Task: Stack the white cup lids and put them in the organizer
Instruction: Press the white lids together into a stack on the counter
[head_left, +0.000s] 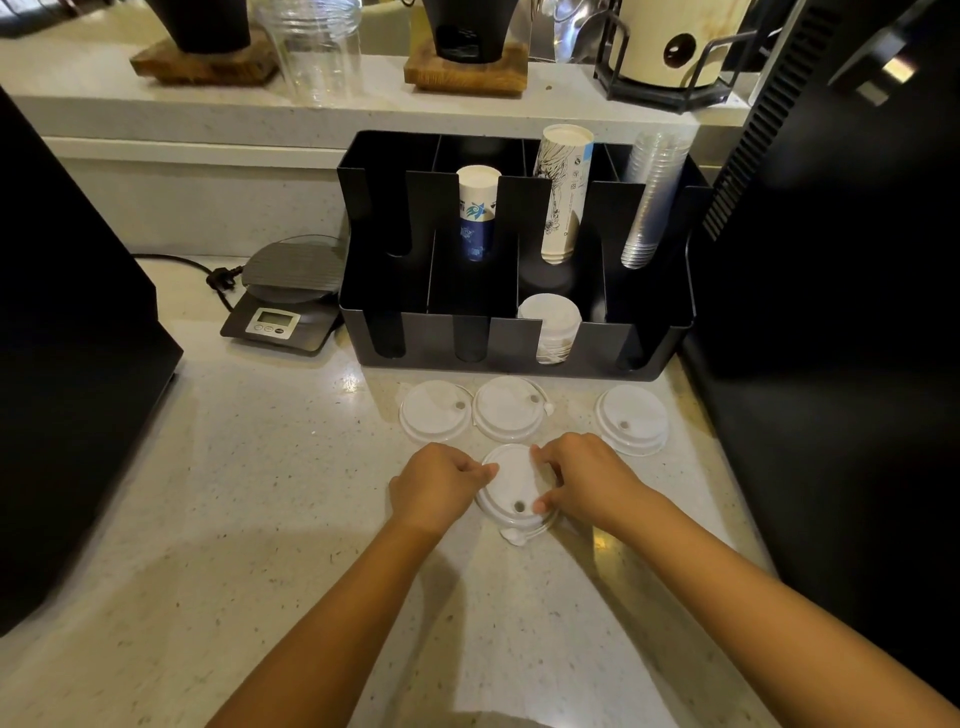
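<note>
Tabletop (260, 519) of pale speckled stone, glossy under the lamps, carries everything. At twelve o'clock stands the organizer (597, 343), a black box of thin matte panels with slotted compartments; one front slot already holds a column of white lids (550, 322). Nearer, three loose lids lie flat: left lid (434, 410), touching the middle lid (509, 408), and right lid (631, 418) apart at two o'clock. All are thin round plastic discs with a small sip hole. Stacking seems in hand: the left hand (436, 486) and right hand (587, 480) close their fingers on opposite rims of a small stack (514, 486). Next, likely, a loose lid must be seated squarely on top.
</note>
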